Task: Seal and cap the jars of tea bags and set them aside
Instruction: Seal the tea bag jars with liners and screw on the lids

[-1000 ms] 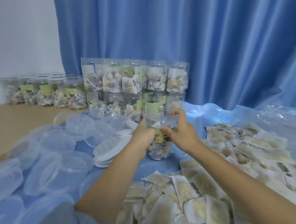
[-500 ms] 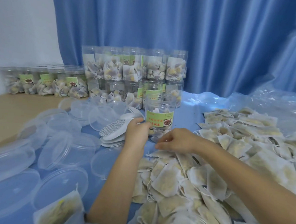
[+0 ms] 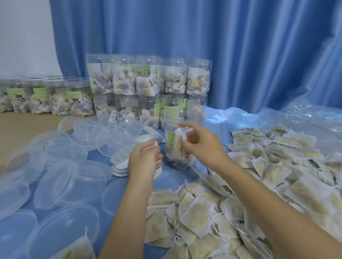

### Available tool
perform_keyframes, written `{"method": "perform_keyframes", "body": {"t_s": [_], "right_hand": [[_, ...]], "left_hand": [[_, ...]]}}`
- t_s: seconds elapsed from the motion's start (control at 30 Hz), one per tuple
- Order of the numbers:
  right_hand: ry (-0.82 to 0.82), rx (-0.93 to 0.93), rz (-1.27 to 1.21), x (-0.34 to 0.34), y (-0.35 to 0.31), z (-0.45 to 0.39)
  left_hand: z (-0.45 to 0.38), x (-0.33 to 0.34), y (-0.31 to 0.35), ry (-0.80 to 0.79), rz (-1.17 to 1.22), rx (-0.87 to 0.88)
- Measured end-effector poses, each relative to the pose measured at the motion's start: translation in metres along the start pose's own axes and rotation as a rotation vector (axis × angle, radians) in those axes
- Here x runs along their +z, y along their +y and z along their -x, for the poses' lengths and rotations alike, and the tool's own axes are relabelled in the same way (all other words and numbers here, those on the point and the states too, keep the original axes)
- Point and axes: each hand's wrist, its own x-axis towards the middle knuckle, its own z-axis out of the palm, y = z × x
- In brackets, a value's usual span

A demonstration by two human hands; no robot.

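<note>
An open clear jar [image 3: 176, 148] stood on the blue sheet [image 3: 168, 177], partly filled with tea bags. The right hand [image 3: 203, 146] pinched what seemed one blurred tea bag [image 3: 178, 139] at its mouth. The left hand [image 3: 143, 159] gripped a white seal disc [image 3: 124, 153] beside it.

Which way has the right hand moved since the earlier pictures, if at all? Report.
Yes: against the jar, the right hand rose from base to mouth, pinching a tea bag.
</note>
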Motion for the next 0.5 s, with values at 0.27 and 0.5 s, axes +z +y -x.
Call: {"method": "perform_keyframes", "body": {"t_s": [0.27,0.5], "right_hand": [[0.400,-0.102,0.006,-0.019,-0.021,-0.052],[0.377,-0.495,0.393,0.021,-0.017,-0.036]], "left_hand": [[-0.006,-0.003,-0.002,0.081,-0.032,0.044],[-0.010,-0.022,0.004,0.226,-0.054,0.094]]}}
